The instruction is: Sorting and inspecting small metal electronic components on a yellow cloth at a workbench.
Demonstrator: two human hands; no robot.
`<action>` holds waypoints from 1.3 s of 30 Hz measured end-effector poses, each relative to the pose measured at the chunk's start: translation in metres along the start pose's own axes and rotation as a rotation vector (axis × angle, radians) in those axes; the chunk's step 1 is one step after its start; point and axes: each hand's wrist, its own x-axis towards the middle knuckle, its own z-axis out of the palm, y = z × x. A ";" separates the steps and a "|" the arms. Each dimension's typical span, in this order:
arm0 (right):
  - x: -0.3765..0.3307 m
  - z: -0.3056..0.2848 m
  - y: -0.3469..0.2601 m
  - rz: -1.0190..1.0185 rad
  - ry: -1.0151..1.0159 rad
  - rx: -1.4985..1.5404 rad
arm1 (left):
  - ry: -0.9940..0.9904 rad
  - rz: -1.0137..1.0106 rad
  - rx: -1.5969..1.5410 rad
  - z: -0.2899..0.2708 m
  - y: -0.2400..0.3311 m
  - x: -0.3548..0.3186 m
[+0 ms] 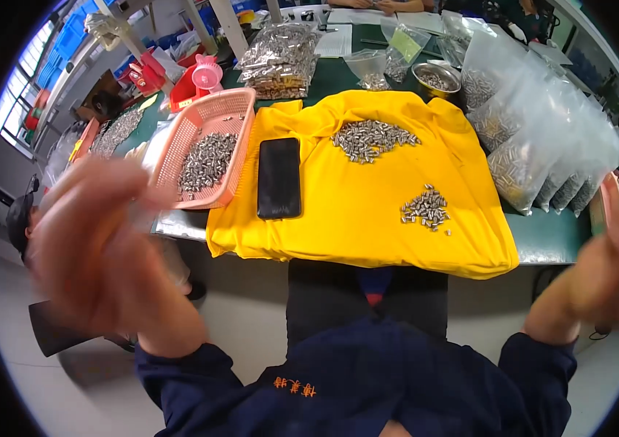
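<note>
Both of my hands are raised close to the camera, off the table. My left hand [94, 240] is smeared by motion in front of the pink basket's left side, and its fingers cannot be made out. At the right rim my right hand [611, 273] is blurred too, partly cut off by the dark edge. A yellow cloth [353, 218] lies over the table between them. On it rest a larger heap of small metal cylinders [371, 138], a smaller heap of them [426, 209] and a black phone [279, 178]. The pink basket [242, 124] holds more such metal pieces [207, 162].
Bulging clear bags of metal parts [542, 138] line the table's right side. Behind the cloth stand a stack of packed bags [277, 58], small zip bags [369, 69] and a metal bowl [437, 76]. A person's hands [386, 6] show across the table. A pink fan [207, 74] stands back left.
</note>
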 end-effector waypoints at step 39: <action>-0.098 0.140 0.053 1.139 -0.221 0.912 | -0.664 -1.248 -1.152 0.251 -0.064 -0.095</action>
